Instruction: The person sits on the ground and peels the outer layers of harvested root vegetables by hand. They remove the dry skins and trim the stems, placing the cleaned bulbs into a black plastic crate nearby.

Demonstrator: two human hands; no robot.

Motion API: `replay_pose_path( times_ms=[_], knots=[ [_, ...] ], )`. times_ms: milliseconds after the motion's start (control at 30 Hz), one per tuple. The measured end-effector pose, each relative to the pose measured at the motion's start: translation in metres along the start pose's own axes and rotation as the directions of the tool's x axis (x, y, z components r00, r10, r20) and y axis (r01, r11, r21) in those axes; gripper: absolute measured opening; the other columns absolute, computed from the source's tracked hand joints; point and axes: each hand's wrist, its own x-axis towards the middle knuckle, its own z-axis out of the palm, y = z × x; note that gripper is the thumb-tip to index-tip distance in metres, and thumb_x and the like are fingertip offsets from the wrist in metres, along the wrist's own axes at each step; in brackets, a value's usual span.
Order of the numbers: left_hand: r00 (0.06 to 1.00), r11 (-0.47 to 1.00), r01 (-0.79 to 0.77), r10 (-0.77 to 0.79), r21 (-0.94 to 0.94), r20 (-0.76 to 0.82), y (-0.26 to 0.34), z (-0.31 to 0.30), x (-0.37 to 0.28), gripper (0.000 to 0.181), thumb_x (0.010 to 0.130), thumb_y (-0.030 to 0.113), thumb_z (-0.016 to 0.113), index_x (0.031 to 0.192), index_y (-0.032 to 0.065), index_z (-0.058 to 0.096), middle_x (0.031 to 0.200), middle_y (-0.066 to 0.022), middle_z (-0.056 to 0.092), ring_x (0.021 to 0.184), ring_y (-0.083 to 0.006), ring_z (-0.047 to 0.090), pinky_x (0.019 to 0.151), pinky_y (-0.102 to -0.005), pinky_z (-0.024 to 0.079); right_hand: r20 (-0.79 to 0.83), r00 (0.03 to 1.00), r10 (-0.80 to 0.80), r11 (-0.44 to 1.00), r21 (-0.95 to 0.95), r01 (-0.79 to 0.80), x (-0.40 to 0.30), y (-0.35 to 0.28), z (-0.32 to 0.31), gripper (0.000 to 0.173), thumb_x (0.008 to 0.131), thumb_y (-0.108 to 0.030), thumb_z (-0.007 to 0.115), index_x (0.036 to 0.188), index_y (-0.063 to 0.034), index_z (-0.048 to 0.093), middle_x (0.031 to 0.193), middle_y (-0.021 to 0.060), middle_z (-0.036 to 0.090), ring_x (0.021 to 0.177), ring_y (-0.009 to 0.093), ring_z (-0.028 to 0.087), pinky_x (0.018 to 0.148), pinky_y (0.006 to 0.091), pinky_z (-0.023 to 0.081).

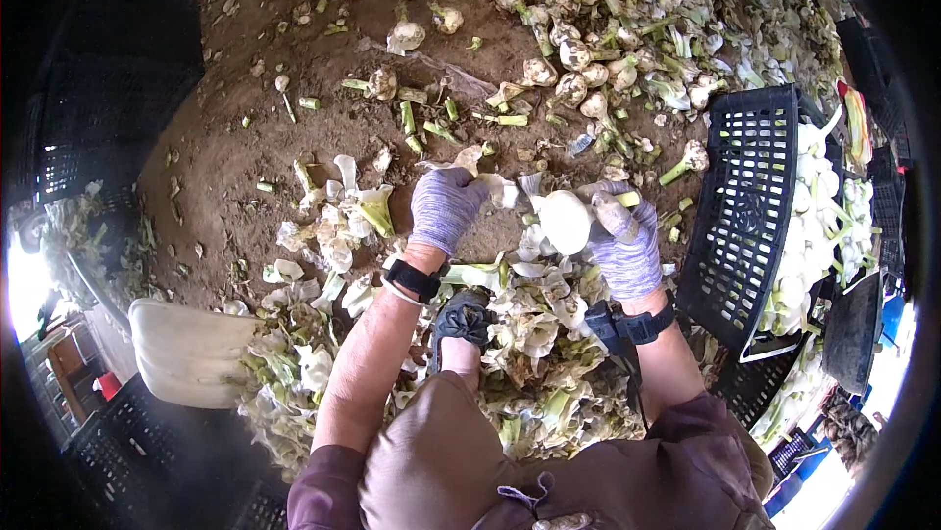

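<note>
My right hand (625,236), in a purple-and-white knit glove, holds a peeled white garlic bulb (565,222) by its short cut green stem. The bulb's rounded side faces left and down. My left hand (445,208), gloved alike, is to the left of the bulb and apart from it, with its fingers curled around a strip of papery garlic skin (503,191). Loose skins and leaf sheaths (540,331) lie heaped below both hands, around my shoe.
Unpeeled garlic bulbs (573,56) lie on the soil beyond my hands. At right stands a tilted black plastic crate (750,214) beside peeled white garlic (809,199). A pale plastic scoop-like piece (191,353) is at lower left, with more black crates (140,434) nearby.
</note>
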Motion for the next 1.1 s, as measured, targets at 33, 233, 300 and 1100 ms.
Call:
replay_pose_path(
  times_ms=[33, 233, 300, 1100],
  knots=[
    [0.999, 0.974, -0.042, 0.041, 0.221, 0.012, -0.003, -0.001, 0.000, 0.016, 0.076, 0.016, 0.061, 0.078, 0.0014, 0.067, 0.063, -0.0129, 0.064, 0.059, -0.0299, 0.062, 0.057, -0.0372, 0.049, 0.034, 0.999, 0.006, 1.000, -0.015, -0.005, 0.001, -0.003, -0.002, 0.026, 0.080, -0.016, 0.067, 0.100, 0.0006, 0.062, 0.087, 0.0099, 0.066, 0.069, 0.017, 0.064, 0.051, 0.0274, 0.054],
    [0.998, 0.875, -0.057, 0.067, -0.481, 0.003, 0.005, 0.005, -0.026, 0.030, 0.079, 0.018, 0.066, 0.102, -0.0010, 0.065, 0.076, -0.0118, 0.067, 0.060, -0.0185, 0.062, 0.056, -0.0297, 0.049, 0.078, 0.996, -0.032, 0.993, -0.115, 0.041, 0.002, -0.012, -0.010, 0.027, 0.082, -0.015, 0.065, 0.103, 0.0002, 0.062, 0.093, 0.0086, 0.065, 0.077, 0.015, 0.063, 0.058, 0.0276, 0.055],
    [0.923, 0.717, 0.333, -0.114, -0.612, 0.368, 0.070, -0.030, -0.037, 0.030, 0.083, 0.024, 0.067, 0.091, -0.0051, 0.066, 0.066, -0.0006, 0.062, 0.056, -0.0067, 0.055, 0.050, -0.0214, 0.044, 0.057, 0.996, -0.065, 0.982, -0.173, 0.074, 0.006, -0.008, -0.022, 0.024, 0.081, -0.013, 0.065, 0.102, -0.0006, 0.063, 0.094, 0.0070, 0.065, 0.080, 0.013, 0.061, 0.066, 0.0261, 0.053],
    [0.991, 0.803, 0.131, -0.083, -0.581, 0.108, 0.051, -0.007, -0.028, 0.012, 0.078, 0.008, 0.061, 0.077, -0.0025, 0.067, 0.059, -0.0021, 0.060, 0.050, -0.0067, 0.051, 0.047, -0.0225, 0.041, 0.000, 1.000, -0.031, 0.996, -0.078, 0.031, -0.008, 0.004, -0.014, 0.020, 0.081, -0.007, 0.065, 0.100, 0.0009, 0.064, 0.097, 0.0109, 0.065, 0.083, 0.018, 0.064, 0.073, 0.0299, 0.055]
  ],
)
